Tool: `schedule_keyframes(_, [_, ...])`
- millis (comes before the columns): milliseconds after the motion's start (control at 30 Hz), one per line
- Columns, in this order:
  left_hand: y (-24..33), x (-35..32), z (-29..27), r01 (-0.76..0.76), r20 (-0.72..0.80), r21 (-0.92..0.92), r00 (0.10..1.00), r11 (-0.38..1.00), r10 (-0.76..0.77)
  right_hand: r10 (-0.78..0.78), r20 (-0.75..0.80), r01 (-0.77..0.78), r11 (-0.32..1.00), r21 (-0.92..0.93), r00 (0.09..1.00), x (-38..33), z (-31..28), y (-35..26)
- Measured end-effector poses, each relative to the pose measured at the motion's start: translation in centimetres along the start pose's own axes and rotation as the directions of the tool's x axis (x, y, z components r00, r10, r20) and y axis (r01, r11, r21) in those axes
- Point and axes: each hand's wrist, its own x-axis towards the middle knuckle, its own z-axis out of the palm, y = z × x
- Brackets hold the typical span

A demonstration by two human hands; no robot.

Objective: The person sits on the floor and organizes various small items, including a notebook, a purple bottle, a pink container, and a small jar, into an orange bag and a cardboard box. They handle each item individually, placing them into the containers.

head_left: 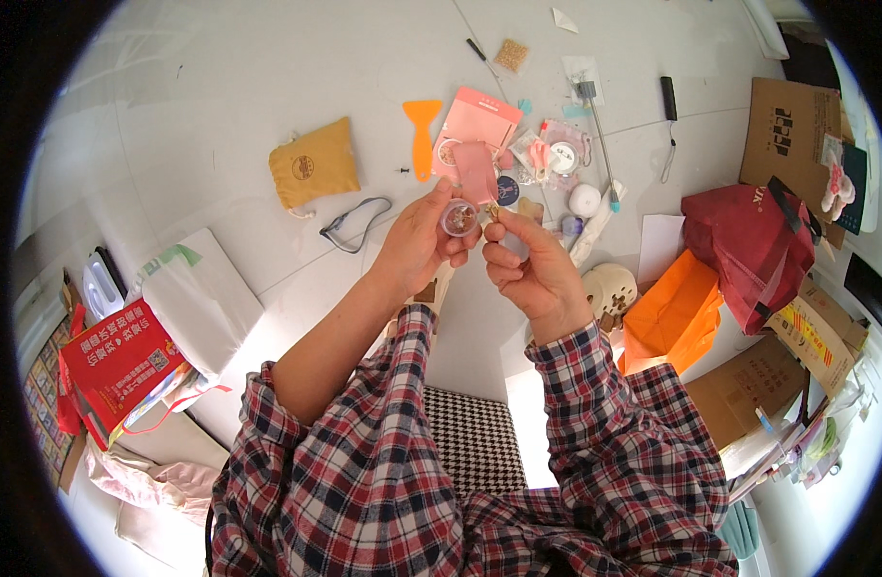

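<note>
My left hand (pixel 417 236) holds a small round clear container (pixel 458 218) with tiny gold-coloured bits in it. Close beside it, my right hand (pixel 535 267) is closed in a pinch on a small gold-coloured piece (pixel 493 213), too small to name exactly. Just beyond my fingertips is a pink strip (pixel 475 171); whether a hand touches it I cannot tell. Behind that lies a pink card (pixel 481 115), with an orange scraper (pixel 422 135) to its left. A dark round disc (pixel 506 189) is partly hidden behind my right fingers.
On the tiled floor lie a mustard drawstring pouch (pixel 314 165), a grey strap (pixel 350 226), small packets (pixel 556 149), a white round lid (pixel 584 200) and a thin rod (pixel 603 144). Right stand orange (pixel 677 313) and dark red bags (pixel 749 245); left, a red bag (pixel 124 361).
</note>
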Motion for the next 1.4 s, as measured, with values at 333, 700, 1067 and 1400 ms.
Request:
schedule_keyframes(333, [0.0, -0.1, 0.2, -0.002, -0.033, -0.010, 0.999, 1.000, 0.001, -0.271, -0.002, 0.255, 0.908, -0.332, 0.963, -0.4, 1.0, 1.3])
schedule_keyframes(700, [0.0, 0.0, 0.4, -0.011, -0.016, -0.001, 1.000, 1.000, 0.011, -0.424, -0.001, 0.371, 0.794, -0.482, 0.906, -0.6, 1.2, 1.5])
schedule_keyframes(1067, [-0.3, 0.1, 0.1, -0.028, 0.006, -0.011, 1.000, 1.000, 0.028, -0.460, 0.009, 0.386, 0.735, -0.557, 0.888, -0.8, 1.5, 1.6])
schedule_keyframes(1400, [-0.4, 0.2, 0.1, -0.007, -0.003, -0.037, 1.000, 0.999, 0.007, -0.374, -0.028, 0.305, 0.795, -0.524, 0.927, -0.9, 1.1, 1.3])
